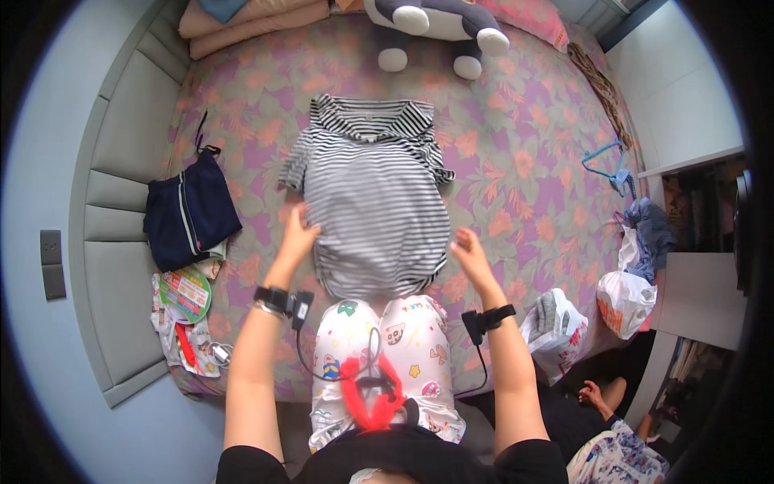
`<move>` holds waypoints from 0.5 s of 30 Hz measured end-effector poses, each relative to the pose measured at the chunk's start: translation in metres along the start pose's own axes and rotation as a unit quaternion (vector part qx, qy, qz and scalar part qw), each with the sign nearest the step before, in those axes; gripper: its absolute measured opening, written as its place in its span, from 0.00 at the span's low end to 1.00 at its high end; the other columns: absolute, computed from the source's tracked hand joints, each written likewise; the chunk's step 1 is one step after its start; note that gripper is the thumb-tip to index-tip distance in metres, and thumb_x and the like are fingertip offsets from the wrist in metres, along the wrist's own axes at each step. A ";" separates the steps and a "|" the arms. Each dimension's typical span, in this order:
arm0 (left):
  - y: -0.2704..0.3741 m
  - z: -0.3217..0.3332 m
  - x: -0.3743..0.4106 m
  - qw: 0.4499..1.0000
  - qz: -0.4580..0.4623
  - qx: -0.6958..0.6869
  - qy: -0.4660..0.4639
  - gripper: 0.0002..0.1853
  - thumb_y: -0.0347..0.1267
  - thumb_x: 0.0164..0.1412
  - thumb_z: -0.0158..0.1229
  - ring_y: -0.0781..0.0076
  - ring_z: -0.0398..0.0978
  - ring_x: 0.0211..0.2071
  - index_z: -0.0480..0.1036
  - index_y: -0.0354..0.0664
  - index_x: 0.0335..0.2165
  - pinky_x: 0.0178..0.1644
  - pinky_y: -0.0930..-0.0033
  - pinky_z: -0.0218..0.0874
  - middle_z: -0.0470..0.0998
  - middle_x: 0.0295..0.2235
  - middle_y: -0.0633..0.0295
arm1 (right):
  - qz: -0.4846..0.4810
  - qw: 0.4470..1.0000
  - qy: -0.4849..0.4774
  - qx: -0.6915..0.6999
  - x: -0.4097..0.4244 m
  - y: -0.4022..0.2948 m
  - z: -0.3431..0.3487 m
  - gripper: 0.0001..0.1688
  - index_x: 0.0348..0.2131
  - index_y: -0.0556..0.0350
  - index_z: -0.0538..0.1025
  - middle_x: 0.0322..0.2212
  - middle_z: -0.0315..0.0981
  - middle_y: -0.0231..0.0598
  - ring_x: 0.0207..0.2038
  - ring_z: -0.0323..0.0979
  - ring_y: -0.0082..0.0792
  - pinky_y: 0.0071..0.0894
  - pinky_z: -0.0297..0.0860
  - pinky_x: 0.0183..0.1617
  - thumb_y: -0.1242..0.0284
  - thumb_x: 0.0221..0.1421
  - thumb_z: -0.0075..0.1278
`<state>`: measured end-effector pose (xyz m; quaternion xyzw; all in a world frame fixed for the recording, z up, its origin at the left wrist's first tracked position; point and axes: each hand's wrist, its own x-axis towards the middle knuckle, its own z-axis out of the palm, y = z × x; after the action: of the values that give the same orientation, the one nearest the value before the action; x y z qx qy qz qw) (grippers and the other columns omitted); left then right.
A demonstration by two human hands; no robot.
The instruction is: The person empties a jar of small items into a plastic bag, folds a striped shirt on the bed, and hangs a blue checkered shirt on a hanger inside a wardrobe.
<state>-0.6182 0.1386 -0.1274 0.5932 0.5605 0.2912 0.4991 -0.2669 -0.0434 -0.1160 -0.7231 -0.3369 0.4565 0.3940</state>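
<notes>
A black-and-white striped short-sleeved shirt (381, 206) lies before me on the bed, its collar at the far end and its lower part puffed and blurred. The shirt's left sleeve in the picture is also blurred. My left hand (296, 235) is at the shirt's left edge, thumb and fingers apart; whether it touches the cloth is hard to tell. Just off the opposite edge, my right hand (470, 249) hovers with its fingers loosely curled and nothing in them. Each wrist wears a black strap with a cabled device.
Folded navy clothing (193, 212) lies left by the padded headboard (130, 260). A grey plush toy (435, 30) is at the far side. Rightward are a blue hanger (604, 172) and plastic bags (559, 351). Another person's hand (592, 393) shows at lower right.
</notes>
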 end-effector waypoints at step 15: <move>-0.060 0.026 -0.057 0.954 -0.022 0.299 -0.009 0.30 0.24 0.44 0.58 0.52 0.59 0.49 0.61 0.49 0.49 0.52 0.60 0.54 0.60 0.46 0.51 | 0.074 0.972 0.152 -0.161 0.003 0.092 0.064 0.26 0.39 0.59 0.65 0.22 0.65 0.37 0.25 0.65 0.33 0.31 0.65 0.31 0.74 0.37 0.57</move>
<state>-0.6290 0.0700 -0.1793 0.7057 0.6302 0.0935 0.3100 -0.3132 -0.0671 -0.2154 -0.8608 -0.2876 0.3095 0.2838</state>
